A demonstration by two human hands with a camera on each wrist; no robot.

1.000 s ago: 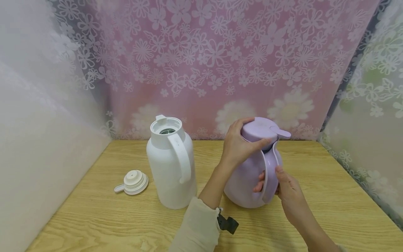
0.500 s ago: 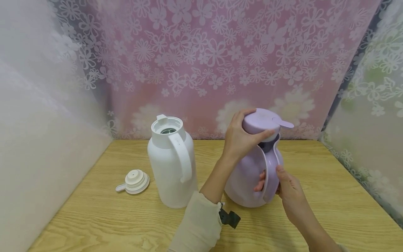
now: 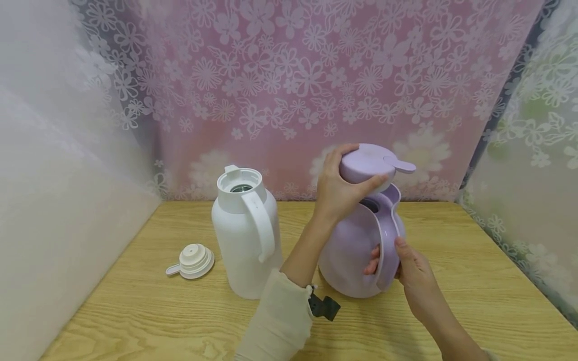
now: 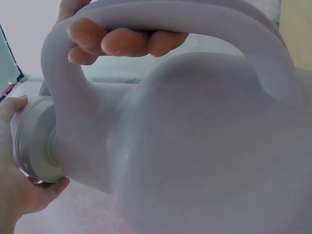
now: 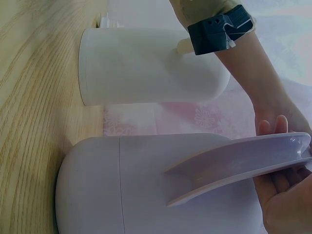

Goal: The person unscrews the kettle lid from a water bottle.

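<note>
A lilac vacuum jug (image 3: 345,260) stands on the table at the right of the head view. My left hand (image 3: 336,193) grips its round lilac lid (image 3: 368,163) by the sides, holding it tilted just above the uncovered neck. The lid's pale underside plug (image 4: 41,141) shows in the left wrist view, close to the neck. Around the jug's handle (image 3: 389,256) curl the fingers of my right hand (image 3: 417,281). To the left stands a white vacuum jug (image 3: 246,240) with its mouth uncovered. A white stopper lid (image 3: 195,260) lies upside down beside it.
The wooden table (image 3: 149,311) is backed by a pink flowered curtain (image 3: 289,100), with pale sheets at both sides. A black camera mount (image 3: 324,307) sits on my left wrist. My left forearm passes close in front of the white jug.
My left hand has lifted the lilac lid up off the jug and then slightly left, uncovering the dark mouth. My right hand keeps its hold on the handle.
</note>
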